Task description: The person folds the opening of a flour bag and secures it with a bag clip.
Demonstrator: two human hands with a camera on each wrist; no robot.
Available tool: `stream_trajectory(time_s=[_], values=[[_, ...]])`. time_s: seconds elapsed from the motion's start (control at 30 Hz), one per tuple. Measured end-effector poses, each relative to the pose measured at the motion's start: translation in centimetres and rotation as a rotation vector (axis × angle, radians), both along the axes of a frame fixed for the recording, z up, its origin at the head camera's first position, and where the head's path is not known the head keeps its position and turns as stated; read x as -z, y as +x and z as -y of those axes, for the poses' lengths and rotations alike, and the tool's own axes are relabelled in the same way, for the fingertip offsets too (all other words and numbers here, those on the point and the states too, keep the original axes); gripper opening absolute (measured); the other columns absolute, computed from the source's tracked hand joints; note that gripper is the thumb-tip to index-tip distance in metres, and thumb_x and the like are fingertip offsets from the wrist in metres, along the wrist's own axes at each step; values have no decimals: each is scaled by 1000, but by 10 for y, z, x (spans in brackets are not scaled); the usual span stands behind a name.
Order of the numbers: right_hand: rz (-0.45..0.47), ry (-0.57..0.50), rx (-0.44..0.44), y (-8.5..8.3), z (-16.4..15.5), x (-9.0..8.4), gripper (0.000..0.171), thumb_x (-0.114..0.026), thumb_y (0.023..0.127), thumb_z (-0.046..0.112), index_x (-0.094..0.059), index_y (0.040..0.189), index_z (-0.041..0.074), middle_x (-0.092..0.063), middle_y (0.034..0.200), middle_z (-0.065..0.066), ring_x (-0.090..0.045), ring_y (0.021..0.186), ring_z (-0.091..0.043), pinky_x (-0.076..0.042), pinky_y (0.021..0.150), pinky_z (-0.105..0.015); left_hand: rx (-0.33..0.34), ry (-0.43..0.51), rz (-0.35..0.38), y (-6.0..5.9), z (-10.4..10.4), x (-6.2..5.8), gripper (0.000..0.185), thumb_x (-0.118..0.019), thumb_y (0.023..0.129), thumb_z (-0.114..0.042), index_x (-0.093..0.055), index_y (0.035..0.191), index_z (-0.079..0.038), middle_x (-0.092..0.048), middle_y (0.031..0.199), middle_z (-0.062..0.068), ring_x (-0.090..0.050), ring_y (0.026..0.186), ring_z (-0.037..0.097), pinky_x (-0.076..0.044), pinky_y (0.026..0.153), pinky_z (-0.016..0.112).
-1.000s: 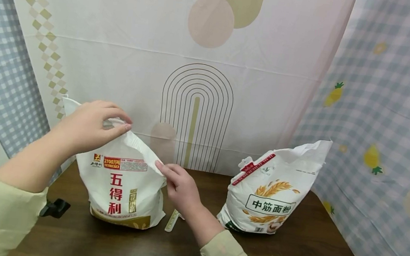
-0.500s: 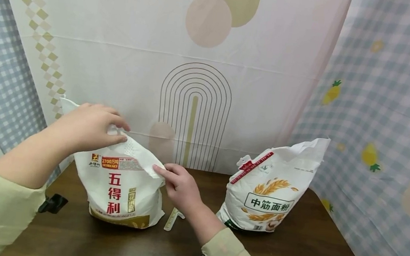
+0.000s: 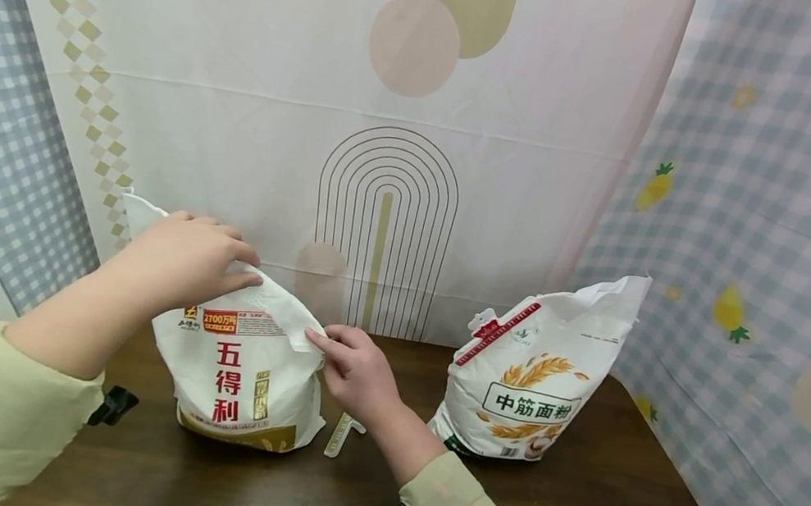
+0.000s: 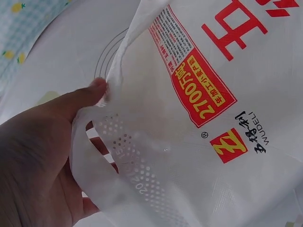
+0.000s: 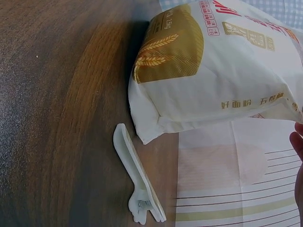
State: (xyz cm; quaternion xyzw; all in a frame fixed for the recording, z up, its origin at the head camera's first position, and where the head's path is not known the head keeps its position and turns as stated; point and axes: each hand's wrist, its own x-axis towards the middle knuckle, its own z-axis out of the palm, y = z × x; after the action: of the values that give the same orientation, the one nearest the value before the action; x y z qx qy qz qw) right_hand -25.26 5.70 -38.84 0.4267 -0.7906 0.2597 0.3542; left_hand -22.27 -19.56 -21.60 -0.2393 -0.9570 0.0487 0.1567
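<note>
A white flour bag (image 3: 244, 376) with red characters stands on the dark wooden table (image 3: 350, 495) at the left. My left hand (image 3: 190, 259) grips the bag's folded top flap (image 4: 123, 156), thumb on the front and fingers behind it. My right hand (image 3: 352, 371) pinches the right end of that same top edge (image 3: 307, 337). In the right wrist view only a fingertip (image 5: 298, 142) shows beside the bag's (image 5: 213, 75) lower part.
A second flour bag (image 3: 537, 374) with a wheat picture stands at the right with its top open. A pale sealing clip (image 3: 342, 433) (image 5: 137, 182) lies on the table between the bags. Patterned cloth (image 3: 394, 145) hangs behind and on both sides. A black clamp (image 3: 111, 405) sits at the table's left edge.
My left hand has lowered slightly and pressed the top flap down and forward. My right hand has stayed at the right end of the edge.
</note>
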Motion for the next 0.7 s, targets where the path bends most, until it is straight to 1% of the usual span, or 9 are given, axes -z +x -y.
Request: stream_trajectory(time_s=[0.07,0.17,0.27,0.37,0.43,0.53,0.6,0.7], values=[[15,-4,-12,1,-1,0,38,-69,87,3,-71,123,14,-66,112,-3,-61,100,-17,-51,87,-21,-4,-8,3,0,-1,0,26,-67,93,-41,-76,107,-22,-71,108,3,-64,105,32,-44,89,60],[25,-8,-24,2,-2,-1,34,-68,90,9,-71,123,14,-67,113,-3,-61,101,-16,-51,88,-20,-13,-23,4,-1,0,0,26,-66,94,-42,-75,108,-22,-71,107,3,-65,104,32,-44,89,59],[-15,-6,-18,1,-2,-2,28,-70,92,14,-73,120,14,-69,111,-2,-62,99,-15,-51,87,-19,-12,-37,-6,-1,1,1,27,-66,93,-43,-75,108,-21,-71,106,3,-65,103,33,-44,88,58],[-41,-19,-10,-1,-1,-3,24,-73,91,15,-76,115,15,-71,107,-1,-64,97,-14,-52,85,-19,0,-46,-18,-3,2,2,28,-67,93,-43,-74,106,-20,-71,104,3,-65,100,32,-45,88,57],[-26,-34,-11,-1,0,-4,23,-75,89,14,-77,112,16,-72,106,0,-65,97,-14,-52,86,-19,4,-49,-23,-3,4,4,28,-68,92,-43,-73,105,-19,-71,102,3,-65,99,32,-45,87,57],[68,-69,-17,0,1,-6,22,-74,89,11,-76,111,13,-73,104,0,-65,95,-14,-53,83,-20,-1,-51,-24,-3,6,7,31,-67,93,-44,-72,107,-17,-71,102,4,-64,98,32,-45,88,57],[171,-105,-18,2,3,-6,25,-73,90,10,-73,116,10,-72,102,-2,-65,90,-13,-54,79,-21,-4,-50,-26,-2,8,9,34,-66,93,-44,-71,109,-15,-71,103,5,-64,99,33,-45,90,58],[320,-162,4,4,6,-7,33,-71,92,11,-65,124,8,-69,98,-2,-63,81,-10,-55,72,-21,1,-40,-40,-2,9,13,36,-64,94,-44,-70,112,-14,-70,106,7,-63,102,34,-43,92,59]])
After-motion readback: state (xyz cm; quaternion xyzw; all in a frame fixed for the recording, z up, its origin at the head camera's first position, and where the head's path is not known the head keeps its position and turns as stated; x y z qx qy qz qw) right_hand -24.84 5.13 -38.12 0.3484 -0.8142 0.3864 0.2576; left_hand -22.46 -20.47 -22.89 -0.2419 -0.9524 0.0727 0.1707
